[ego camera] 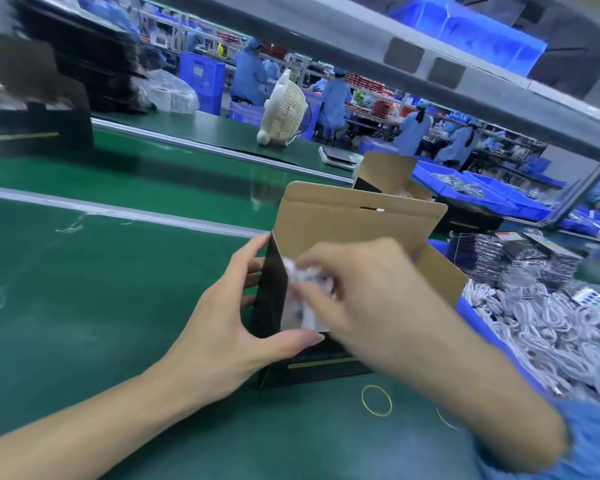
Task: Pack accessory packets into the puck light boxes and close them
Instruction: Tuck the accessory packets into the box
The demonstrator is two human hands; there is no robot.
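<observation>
A black puck light box point(274, 306) with brown cardboard flaps stands open on the green belt at centre. My left hand point(229, 327) grips its left side, thumb across the front edge. Blurred with motion, my right hand point(357, 299) holds a clear accessory packet point(309, 282) with white contents in the box's open mouth. The back lid flap point(354, 216) stands upright. A second open box point(385, 174) sits just behind.
A pile of white bagged cable packets point(548, 327) lies at the right, with dark packets point(520, 258) behind it. Yellow rubber bands point(376, 400) lie on the belt near me. Blue bins point(478, 192), a white fan point(284, 109) and stacked black boxes point(32, 98) stand beyond.
</observation>
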